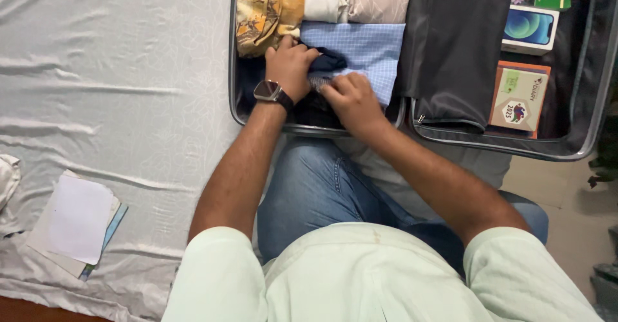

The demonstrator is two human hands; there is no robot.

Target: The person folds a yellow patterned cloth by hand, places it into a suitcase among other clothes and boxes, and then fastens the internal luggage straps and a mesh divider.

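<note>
We are pressing both hands into the near left corner of the open suitcase [235, 96], working a dark navy garment [327, 62] that is lying bunched between them. Our left hand [291, 66], wearing a wristwatch [270, 91], is curling its fingers closed over the garment's left side, while our right hand [351, 100] is pinching its lower right edge against a folded blue checked shirt [367, 50]. A yellow patterned cloth [267, 9] is sitting just beyond the left hand. Papers [77, 222] are lying well apart on the white sheet [129, 84].
</note>
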